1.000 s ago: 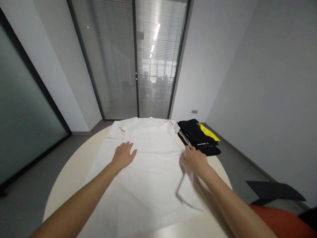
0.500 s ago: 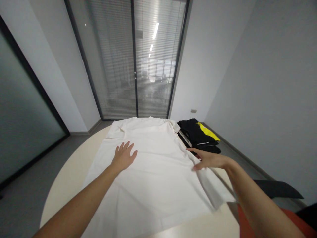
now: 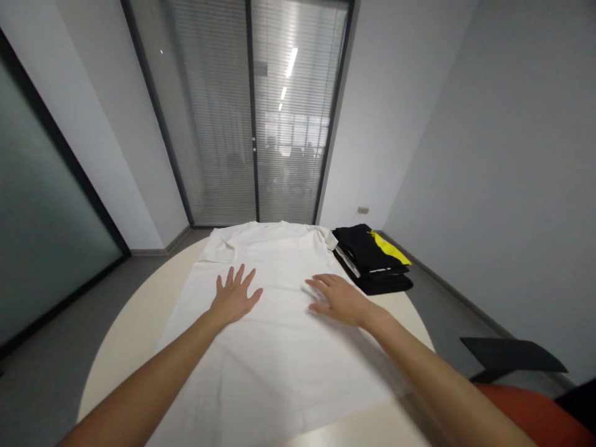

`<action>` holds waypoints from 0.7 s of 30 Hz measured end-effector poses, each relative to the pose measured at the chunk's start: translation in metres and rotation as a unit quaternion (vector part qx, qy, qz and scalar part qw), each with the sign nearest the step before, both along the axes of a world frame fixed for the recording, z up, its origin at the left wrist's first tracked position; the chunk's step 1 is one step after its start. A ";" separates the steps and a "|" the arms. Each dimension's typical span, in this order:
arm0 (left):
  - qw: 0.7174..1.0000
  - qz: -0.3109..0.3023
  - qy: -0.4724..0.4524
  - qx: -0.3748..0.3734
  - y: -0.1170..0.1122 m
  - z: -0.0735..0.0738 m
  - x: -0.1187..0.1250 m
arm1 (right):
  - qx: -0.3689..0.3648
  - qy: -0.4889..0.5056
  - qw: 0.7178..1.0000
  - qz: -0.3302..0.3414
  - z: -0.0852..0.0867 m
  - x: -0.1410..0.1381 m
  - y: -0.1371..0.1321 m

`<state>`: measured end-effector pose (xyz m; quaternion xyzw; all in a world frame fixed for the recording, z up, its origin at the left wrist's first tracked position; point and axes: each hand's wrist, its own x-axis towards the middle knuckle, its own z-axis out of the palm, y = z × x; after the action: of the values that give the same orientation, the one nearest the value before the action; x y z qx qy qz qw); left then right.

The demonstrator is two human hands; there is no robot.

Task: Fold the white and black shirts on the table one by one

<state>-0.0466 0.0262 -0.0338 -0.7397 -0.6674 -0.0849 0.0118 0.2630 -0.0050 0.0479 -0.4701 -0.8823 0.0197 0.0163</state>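
A white T-shirt (image 3: 274, 366) lies spread over the round table, its collar and sleeves at the far edge and its hem towards me. My left hand (image 3: 233, 298) rests flat on the left half of the shirt with fingers spread. Over the right half is my right hand (image 3: 338, 298), its fingers apart and nothing held; whether it touches the cloth I cannot tell. My right forearm hides part of the shirt's right edge.
A pile of folded dark clothes (image 3: 372, 257), with a yellow patch on top, sits at the table's right far edge. The pale tabletop (image 3: 125, 335) shows on the left. A chair with a black armrest (image 3: 512, 355) and red seat (image 3: 535, 410) stands at right.
My right hand has let go of the shirt's right edge and moved left over the cloth. The lifted right side now lies down. My left hand has stayed nearly in place.
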 end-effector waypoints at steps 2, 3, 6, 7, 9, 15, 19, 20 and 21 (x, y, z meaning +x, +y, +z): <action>1.000 -0.004 -0.001 -0.003 -0.001 0.000 -0.001 | -0.047 0.039 0.994 0.088 -0.017 -0.013 0.002; 1.000 -0.005 -0.002 -0.007 -0.001 0.000 -0.002 | -0.068 0.047 0.991 0.106 -0.025 -0.016 0.001; 1.000 -0.007 -0.004 -0.025 -0.004 0.000 -0.003 | -0.102 0.053 0.989 0.097 -0.043 -0.018 -0.006; 1.000 -0.007 -0.003 -0.030 -0.005 0.000 -0.003 | -0.112 0.052 0.988 0.088 -0.046 -0.017 -0.010; 0.999 -0.010 -0.002 -0.039 -0.007 0.000 -0.004 | -0.134 0.045 0.987 0.075 -0.045 -0.015 -0.016; 0.999 -0.010 -0.005 -0.041 -0.011 0.002 -0.004 | -0.112 0.063 0.986 0.105 -0.027 -0.023 -0.018; 1.000 -0.018 -0.006 -0.015 -0.014 0.001 -0.008 | -0.100 0.085 0.981 0.140 -0.033 -0.031 -0.015; 0.999 -0.032 -0.007 -0.009 -0.015 0.001 -0.009 | -0.106 0.081 0.981 0.143 -0.036 -0.031 -0.015; 0.999 -0.049 -0.010 -0.005 -0.016 0.001 -0.011 | -0.112 0.076 0.980 0.145 -0.038 -0.031 -0.014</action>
<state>-0.0578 0.0099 -0.0324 -0.7707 -0.6309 -0.0898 -0.0025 0.2319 -0.0193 0.0096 -0.3332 -0.9294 0.1560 0.0280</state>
